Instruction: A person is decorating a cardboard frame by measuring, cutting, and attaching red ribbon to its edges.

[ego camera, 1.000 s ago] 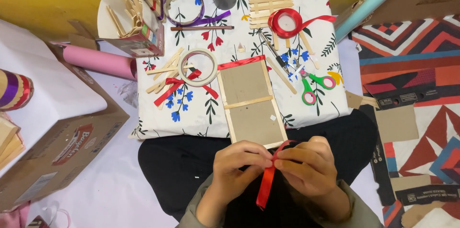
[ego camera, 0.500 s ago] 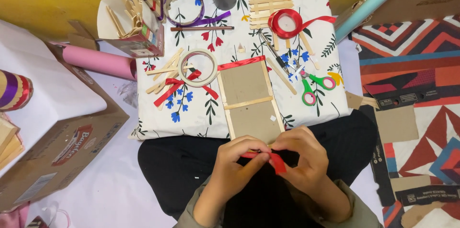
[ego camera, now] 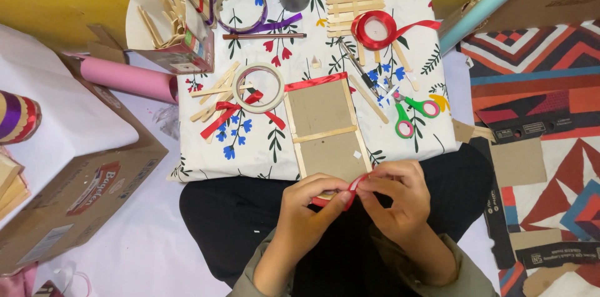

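Both hands met over the lap, just below the near edge of the floral-cloth board (ego camera: 206, 159). Left hand (ego camera: 306, 209) and right hand (ego camera: 397, 200) each pinched a short red ribbon strip (ego camera: 352, 189) between thumb and fingertips. Just beyond lay a cardboard panel framed with craft sticks (ego camera: 322, 128); green-handled scissors (ego camera: 409, 113) rested near the board's right edge.

Ahead of your hands (ego camera: 369, 203): cardboard frame (ego camera: 325, 128) edged with sticks, touching the near edge of the floral cloth (ego camera: 250, 153). Left of it, you meet a tape ring (ego camera: 257, 86) over loose sticks and red ribbon; right, green scissors (ego camera: 412, 113). Far side crowded: red ribbon spool (ego camera: 373, 28), stick box (ego camera: 172, 16). Open passage: bare cloth at your near left, white floor (ego camera: 144, 241) beyond
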